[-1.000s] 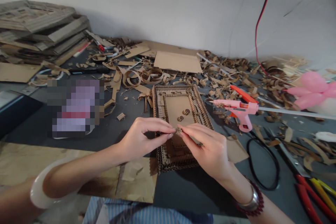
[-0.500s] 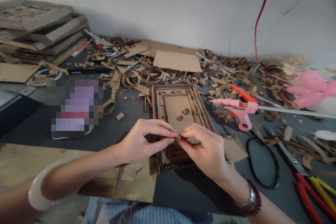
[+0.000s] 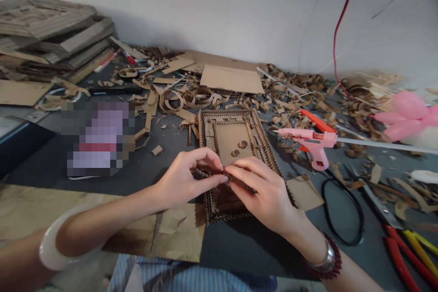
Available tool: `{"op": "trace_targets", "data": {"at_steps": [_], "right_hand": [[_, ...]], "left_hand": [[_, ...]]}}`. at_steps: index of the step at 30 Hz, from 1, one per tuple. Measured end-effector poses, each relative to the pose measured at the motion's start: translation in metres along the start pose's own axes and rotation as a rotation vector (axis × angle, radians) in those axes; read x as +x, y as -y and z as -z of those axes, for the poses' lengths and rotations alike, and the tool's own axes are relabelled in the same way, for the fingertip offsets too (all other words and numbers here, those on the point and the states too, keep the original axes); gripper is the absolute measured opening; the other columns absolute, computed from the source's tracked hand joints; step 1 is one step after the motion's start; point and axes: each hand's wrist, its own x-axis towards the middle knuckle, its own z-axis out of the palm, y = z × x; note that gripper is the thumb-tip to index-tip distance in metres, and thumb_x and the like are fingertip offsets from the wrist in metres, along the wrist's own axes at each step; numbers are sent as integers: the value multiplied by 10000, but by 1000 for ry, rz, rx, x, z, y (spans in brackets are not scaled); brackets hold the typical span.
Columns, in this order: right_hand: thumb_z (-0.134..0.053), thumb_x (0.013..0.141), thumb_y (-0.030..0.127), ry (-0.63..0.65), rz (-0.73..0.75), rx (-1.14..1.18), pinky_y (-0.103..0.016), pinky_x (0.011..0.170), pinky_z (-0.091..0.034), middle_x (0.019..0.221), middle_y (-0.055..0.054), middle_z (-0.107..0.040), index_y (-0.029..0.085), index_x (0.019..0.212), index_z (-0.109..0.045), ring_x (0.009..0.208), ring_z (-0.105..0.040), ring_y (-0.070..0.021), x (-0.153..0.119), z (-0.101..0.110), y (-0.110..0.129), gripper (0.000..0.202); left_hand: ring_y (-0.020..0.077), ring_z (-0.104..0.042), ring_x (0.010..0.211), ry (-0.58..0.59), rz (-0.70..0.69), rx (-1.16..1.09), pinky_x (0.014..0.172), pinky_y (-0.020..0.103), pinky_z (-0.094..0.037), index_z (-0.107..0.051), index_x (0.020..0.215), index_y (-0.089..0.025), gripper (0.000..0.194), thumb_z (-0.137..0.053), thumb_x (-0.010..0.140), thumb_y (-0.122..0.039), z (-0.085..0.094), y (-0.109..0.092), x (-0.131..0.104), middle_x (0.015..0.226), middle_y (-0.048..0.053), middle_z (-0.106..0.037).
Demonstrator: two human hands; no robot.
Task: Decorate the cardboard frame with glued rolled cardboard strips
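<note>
Above the near half of a rectangular corrugated cardboard frame [image 3: 273,178], my two hands meet fingertip to fingertip. My left hand [image 3: 193,175] pinches a small corrugated cardboard strip [image 3: 202,173], which shows under its curved fingers. Thumb and fingers of my right hand [image 3: 262,185] close on the strip's other end, mostly hidden between the fingertips. On the frame's flat inner panel [image 3: 227,134] lie two small rolled cardboard coils, one [image 3: 234,153] nearer and one [image 3: 242,144] farther off.
A pink glue gun [image 3: 310,139] lies right of the frame, near red-handled scissors [image 3: 386,214] and a black cable loop [image 3: 323,205]. Cardboard scraps [image 3: 201,98] litter the back. Stacked cardboard frames [image 3: 51,32] stand far left. A flat cardboard sheet [image 3: 178,232] lies front left.
Both hands have shifted slightly left. My left fingers have curled more, and a length of strip now shows beneath them. The coils and frame stay put.
</note>
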Motion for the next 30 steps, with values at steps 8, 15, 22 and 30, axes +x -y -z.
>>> {"op": "trace_targets", "data": {"at_steps": [8, 15, 22, 30], "right_hand": [[-534, 801, 75, -71, -31, 27, -298, 650, -508, 780, -62, -619, 165, 890, -648, 743, -564, -152, 2, 1, 0, 170], [-567, 783, 103, -125, -86, 47, -271, 619, -511, 751, -40, -621, 182, 860, -642, 706, -587, -138, 2, 3, 2, 133], [-590, 760, 117, -132, -112, 18, -255, 604, -506, 738, -25, -617, 188, 818, -626, 684, -599, -131, 3, 4, 2, 98], [-624, 734, 123, -144, -122, 62, -232, 561, -474, 700, -14, -586, 174, 740, -570, 637, -575, -116, 3, 3, 3, 74]], "left_hand": [[115, -658, 684, -3, -4, 23, 662, 170, -536, -635, 794, -119, 70, -633, 736, -157, 0, 1, 1, 734, 31, -692], [138, -670, 665, -38, -45, 127, 617, 178, -533, -694, 821, -130, 115, -623, 732, -141, 2, -1, 2, 759, 44, -723], [154, -678, 731, 12, -115, 87, 664, 200, -541, -712, 822, -134, 145, -577, 768, -128, 3, -1, 3, 822, 69, -724], [148, -672, 725, 74, -145, 62, 664, 203, -533, -708, 850, -128, 159, -574, 768, -106, 2, -2, 2, 811, 82, -719]]}}
